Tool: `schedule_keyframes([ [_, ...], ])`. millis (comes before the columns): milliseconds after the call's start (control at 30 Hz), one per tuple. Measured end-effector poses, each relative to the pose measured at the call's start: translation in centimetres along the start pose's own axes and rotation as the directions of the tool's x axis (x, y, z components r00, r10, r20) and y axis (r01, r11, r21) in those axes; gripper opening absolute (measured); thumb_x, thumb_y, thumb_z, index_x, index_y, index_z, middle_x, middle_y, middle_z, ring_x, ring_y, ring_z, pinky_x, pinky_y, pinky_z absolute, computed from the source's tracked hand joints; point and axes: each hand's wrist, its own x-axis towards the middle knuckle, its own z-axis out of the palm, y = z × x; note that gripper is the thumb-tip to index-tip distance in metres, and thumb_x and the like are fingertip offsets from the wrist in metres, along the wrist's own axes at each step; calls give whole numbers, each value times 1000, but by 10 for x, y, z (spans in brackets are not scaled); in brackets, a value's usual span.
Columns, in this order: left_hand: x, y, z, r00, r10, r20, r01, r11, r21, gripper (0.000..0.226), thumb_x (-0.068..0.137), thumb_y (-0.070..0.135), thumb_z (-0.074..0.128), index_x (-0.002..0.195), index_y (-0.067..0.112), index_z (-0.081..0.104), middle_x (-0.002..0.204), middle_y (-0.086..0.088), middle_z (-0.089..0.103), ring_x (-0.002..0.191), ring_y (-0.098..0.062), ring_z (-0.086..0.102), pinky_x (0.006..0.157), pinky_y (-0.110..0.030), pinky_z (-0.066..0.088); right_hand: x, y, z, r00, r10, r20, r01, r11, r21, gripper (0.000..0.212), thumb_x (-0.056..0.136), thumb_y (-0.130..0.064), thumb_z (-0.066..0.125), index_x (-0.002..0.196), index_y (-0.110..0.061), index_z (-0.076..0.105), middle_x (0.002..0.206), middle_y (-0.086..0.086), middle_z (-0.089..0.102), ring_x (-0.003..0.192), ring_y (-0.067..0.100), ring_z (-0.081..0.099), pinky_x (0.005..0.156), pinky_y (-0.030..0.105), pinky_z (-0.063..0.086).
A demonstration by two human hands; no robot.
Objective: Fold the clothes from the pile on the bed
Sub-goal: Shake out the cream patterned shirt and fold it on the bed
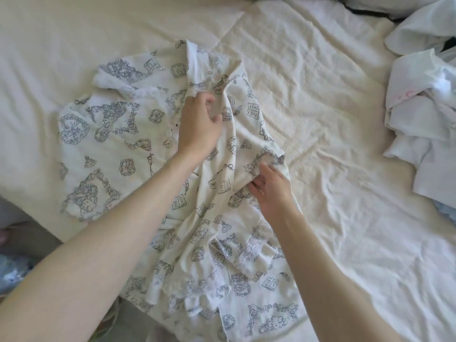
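Garment point(118, 144), printed, thin and limp, judged light and crease-prone; pinched at a raised fold by left hand point(198, 124), apparently gripped at an edge by right hand point(270, 186); best taken at seams.

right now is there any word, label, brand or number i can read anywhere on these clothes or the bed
None can be read.
Printed garment: drawings only; the little open books carry scribble lines, too small to read as letters.
Pile of white clothes: no readable label; a faint pink mark, too blurred to read.
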Motion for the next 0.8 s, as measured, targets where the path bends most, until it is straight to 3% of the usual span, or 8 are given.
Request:
schedule_keyframes([
  [133,-117,-35,1,999,21,49,-29,988,153,13,89,24,59,95,13,55,95,0,53,89,-19,52,76,-32,46,-26,32,-15,997,-51,-54,46,994,-100,15,96,-11,53,111,-11,56,90,6,67,85,17,66,78,26,56],
  [300,-207,-66,14,976,-113,187,12,882,470,55,79,53,61,116,13,53,114,-4,53,101,-20,52,83,-30,43,-58,69,-40,993,-121,1,115,947,-299,20,99,-11,43,102,-12,63,88,4,70,78,13,68,72,19,56],
  [367,-218,-72,10,978,-86,190,-27,851,524,55,77,48,67,116,12,54,117,-6,51,102,-23,52,84,-34,45,-68,80,-44,993,-102,56,116,912,-394,21,100,-11,41,105,-10,62,91,4,69,81,14,67,73,19,55],
  [467,-220,-78,-5,977,-41,208,-76,847,527,28,86,27,65,108,10,60,114,-4,53,99,-21,55,79,-30,46,-78,89,-42,995,-47,89,83,883,-462,19,100,-13,41,103,-15,59,95,4,68,87,16,66,75,21,55],
  [533,-217,-82,-22,971,-110,214,33,942,335,16,92,21,57,103,10,61,101,1,59,83,-13,58,67,-19,46,-83,92,-37,997,-10,74,42,897,-440,18,101,-16,41,101,-15,59,96,5,68,87,17,65,75,21,54],
  [600,-209,-83,-46,910,-303,284,336,938,-78,10,94,18,53,100,13,59,89,6,62,68,-6,60,56,-13,47,-86,94,-30,998,21,60,4,923,-385,18,101,-17,42,98,-15,60,98,8,67,85,18,65,77,25,54],
  [700,-199,-95,-94,762,-438,476,647,500,-576,13,85,16,58,95,9,57,90,-4,68,73,-13,68,64,-25,57,-90,100,-19,996,49,69,-23,940,-342,16,100,-19,45,93,-15,59,97,9,66,86,19,64,86,32,53],
  [800,-187,-122,-131,738,-389,552,665,282,-691,11,82,16,53,80,5,52,88,-9,68,74,-18,67,63,-28,57,-92,110,-1,993,82,86,-43,921,-387,16,100,-18,45,91,-14,58,96,8,66,89,22,62,91,37,49],
])
